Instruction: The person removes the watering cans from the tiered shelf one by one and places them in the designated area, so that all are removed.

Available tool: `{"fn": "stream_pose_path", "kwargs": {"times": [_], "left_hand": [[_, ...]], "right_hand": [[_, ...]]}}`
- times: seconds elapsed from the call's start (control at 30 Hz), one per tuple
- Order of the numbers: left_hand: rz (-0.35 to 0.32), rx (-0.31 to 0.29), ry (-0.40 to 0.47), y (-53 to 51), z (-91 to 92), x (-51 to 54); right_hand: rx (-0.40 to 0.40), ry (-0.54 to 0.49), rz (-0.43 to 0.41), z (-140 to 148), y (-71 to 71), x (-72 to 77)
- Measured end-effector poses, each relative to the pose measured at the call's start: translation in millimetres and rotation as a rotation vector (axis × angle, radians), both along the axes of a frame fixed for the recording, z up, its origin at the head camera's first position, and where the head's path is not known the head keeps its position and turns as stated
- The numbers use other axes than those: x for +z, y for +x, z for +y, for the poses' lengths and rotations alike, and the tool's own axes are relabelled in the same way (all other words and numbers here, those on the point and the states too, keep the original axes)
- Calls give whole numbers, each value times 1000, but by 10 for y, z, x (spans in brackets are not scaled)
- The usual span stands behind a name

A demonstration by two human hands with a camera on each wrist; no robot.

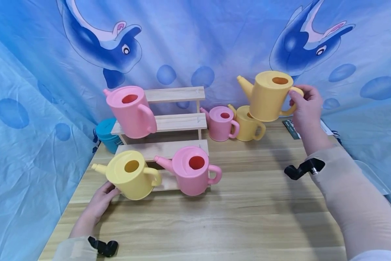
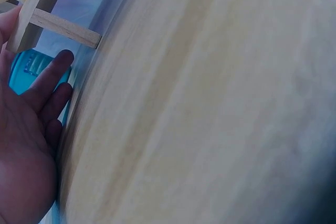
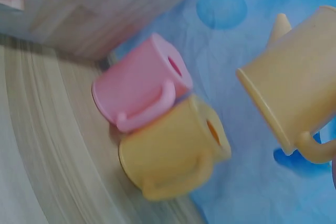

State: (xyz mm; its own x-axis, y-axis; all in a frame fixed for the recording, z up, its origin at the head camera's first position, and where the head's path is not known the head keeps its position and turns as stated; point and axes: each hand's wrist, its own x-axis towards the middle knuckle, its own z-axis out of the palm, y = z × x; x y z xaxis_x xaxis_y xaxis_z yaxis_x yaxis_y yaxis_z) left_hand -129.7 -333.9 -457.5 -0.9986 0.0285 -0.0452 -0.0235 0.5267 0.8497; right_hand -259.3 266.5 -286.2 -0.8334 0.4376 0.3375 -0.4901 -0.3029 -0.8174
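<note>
My right hand [image 1: 307, 108] grips the handle of a yellow watering can [image 1: 268, 96], raised above the table at the right, spout to the left. In the right wrist view this can [image 3: 294, 82] is partly cut off. My left hand [image 1: 99, 203] is at the lower left corner of a wooden stepped shelf [image 1: 179, 122], beside a pale yellow can [image 1: 130, 177] on it. In the left wrist view the hand [image 2: 26, 129] touches the shelf's edge [image 2: 31, 24], with several fingers extended. Pink cans stand on the shelf at upper left [image 1: 130, 117] and lower right [image 1: 192, 175].
Right of the shelf, a pink can [image 1: 219, 127] and a yellow can [image 1: 245, 127] stand side by side on the wooden table [image 1: 215, 224]. A teal container [image 1: 108, 136] is behind the shelf's left side. A dark green and white item [image 1: 291, 129] lies near my right wrist. Blue curtain surrounds the table.
</note>
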Motion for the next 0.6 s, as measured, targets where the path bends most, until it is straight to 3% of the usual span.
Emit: {"fn": "stream_pose_path", "kwargs": {"times": [0.3,0.6], "left_hand": [[-18,1,0,11,0,20],[-23,-10,2,-2,0,18]], "right_hand": [[-97,12,-141,323,35,-144],[-167,13,-202,516,61,-387]]}}
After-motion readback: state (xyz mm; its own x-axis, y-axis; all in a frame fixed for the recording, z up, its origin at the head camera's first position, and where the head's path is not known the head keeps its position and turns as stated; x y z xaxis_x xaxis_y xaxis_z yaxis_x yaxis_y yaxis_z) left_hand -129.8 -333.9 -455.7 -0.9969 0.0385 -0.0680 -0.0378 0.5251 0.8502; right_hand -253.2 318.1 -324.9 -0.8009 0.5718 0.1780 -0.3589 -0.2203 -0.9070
